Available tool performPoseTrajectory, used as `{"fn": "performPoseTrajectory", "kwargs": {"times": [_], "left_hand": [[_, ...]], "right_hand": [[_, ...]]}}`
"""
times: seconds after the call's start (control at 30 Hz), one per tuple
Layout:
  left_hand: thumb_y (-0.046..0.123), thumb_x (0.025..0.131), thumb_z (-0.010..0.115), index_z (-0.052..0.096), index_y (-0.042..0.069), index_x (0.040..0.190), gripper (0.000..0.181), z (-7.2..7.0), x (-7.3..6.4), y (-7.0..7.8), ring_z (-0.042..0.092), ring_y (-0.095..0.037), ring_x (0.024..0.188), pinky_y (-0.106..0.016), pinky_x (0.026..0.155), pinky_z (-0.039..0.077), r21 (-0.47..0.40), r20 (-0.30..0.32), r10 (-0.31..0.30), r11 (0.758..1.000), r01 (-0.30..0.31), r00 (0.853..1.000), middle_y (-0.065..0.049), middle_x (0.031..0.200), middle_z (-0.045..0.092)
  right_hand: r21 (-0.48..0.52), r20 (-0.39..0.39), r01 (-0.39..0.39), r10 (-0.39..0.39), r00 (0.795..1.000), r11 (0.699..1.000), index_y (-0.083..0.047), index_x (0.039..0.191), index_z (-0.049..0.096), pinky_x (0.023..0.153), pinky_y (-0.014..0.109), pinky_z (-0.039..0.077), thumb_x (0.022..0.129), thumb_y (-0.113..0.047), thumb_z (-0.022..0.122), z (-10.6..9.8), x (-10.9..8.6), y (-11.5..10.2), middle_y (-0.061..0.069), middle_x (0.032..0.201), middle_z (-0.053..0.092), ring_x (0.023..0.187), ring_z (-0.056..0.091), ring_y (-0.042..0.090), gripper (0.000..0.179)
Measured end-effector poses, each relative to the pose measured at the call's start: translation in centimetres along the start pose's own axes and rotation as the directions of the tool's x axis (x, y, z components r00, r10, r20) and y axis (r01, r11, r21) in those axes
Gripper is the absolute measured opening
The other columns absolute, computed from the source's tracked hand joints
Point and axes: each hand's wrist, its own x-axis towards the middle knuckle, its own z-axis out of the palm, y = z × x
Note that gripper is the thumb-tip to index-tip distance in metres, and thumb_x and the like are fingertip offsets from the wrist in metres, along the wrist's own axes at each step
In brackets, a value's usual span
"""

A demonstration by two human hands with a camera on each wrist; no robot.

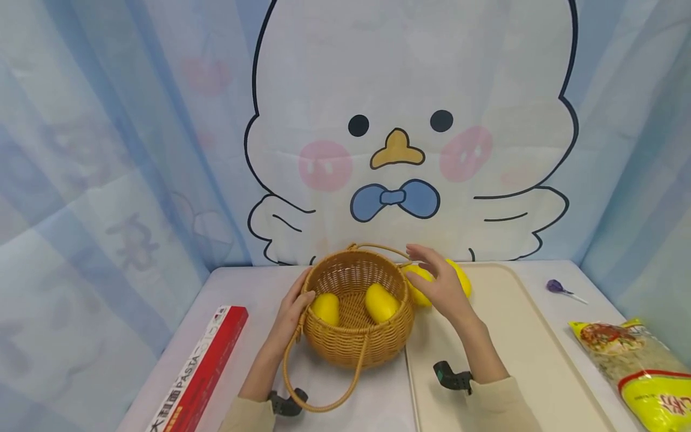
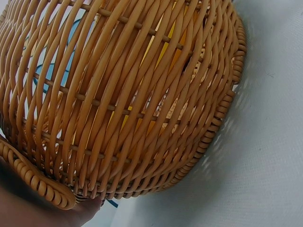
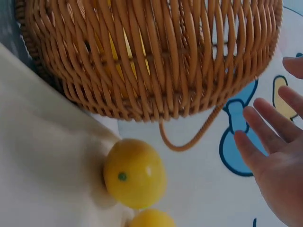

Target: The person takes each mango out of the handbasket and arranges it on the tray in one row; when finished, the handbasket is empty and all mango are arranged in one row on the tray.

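A round wicker basket (image 1: 356, 345) stands upright, with two smooth yellow fruits (image 1: 382, 303) inside it. At its left side my left hand (image 1: 286, 321) grips the rim, thumb over the edge; in the left wrist view the weave hides most of that hand. My right hand (image 1: 442, 288) hovers by the basket's right rim with its fingers spread and holding nothing. Below and behind that hand lie more yellow fruits (image 1: 459, 281), partly covered by it; the right wrist view shows one yellow fruit (image 3: 135, 174) with a green stem spot.
One looped basket handle (image 1: 329, 410) hangs toward me, another at the back. A beige tray (image 1: 507, 348) lies on the right. Beyond it are a purple lollipop (image 1: 556, 287) and a yellow food packet (image 1: 642, 372). On the left is a red-and-white pasta box (image 1: 207, 372).
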Motion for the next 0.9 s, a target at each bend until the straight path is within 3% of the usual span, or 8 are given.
{"fn": "performPoseTrajectory", "kwargs": {"times": [0.23, 0.57, 0.9], "left_hand": [[0.03, 0.104, 0.044, 0.028, 0.03, 0.157, 0.056, 0.1, 0.1, 0.1, 0.025, -0.026, 0.153, -0.056, 0.123, 0.021, 0.002, 0.002, -0.002, 1.0, 0.002, 1.0, 0.006, 0.164, 0.027], [0.029, 0.103, 0.044, 0.031, 0.034, 0.155, 0.054, 0.1, 0.1, 0.0, 0.025, -0.025, 0.153, -0.054, 0.124, 0.02, -0.006, -0.004, 0.006, 1.0, -0.006, 1.0, 0.006, 0.163, 0.028], [0.029, 0.103, 0.044, 0.031, 0.039, 0.153, 0.053, 0.0, 0.1, -0.2, 0.025, -0.025, 0.153, -0.055, 0.124, 0.019, -0.002, -0.007, 0.004, 1.0, -0.004, 1.0, 0.006, 0.163, 0.028]], "right_hand": [[0.045, 0.059, 0.035, -0.037, 0.998, 0.998, -0.017, 0.142, 0.052, 0.115, 0.054, 0.039, 0.092, -0.021, 0.068, 1.4, -0.1, -1.4, 0.006, 0.142, 0.057, 0.13, 0.053, 0.027, 0.053], [0.014, 0.146, 0.109, -0.11, 0.983, 0.994, -0.021, 0.142, 0.053, 0.112, 0.045, 0.045, 0.091, -0.02, 0.071, 2.6, -0.3, -3.8, 0.002, 0.142, 0.057, 0.132, 0.054, 0.023, 0.055], [-0.2, 0.257, 0.127, -0.073, 0.964, 0.972, -0.022, 0.144, 0.052, 0.108, 0.049, 0.048, 0.089, -0.026, 0.073, 3.6, -0.2, -5.0, -0.001, 0.145, 0.055, 0.135, 0.052, 0.027, 0.059]]}}
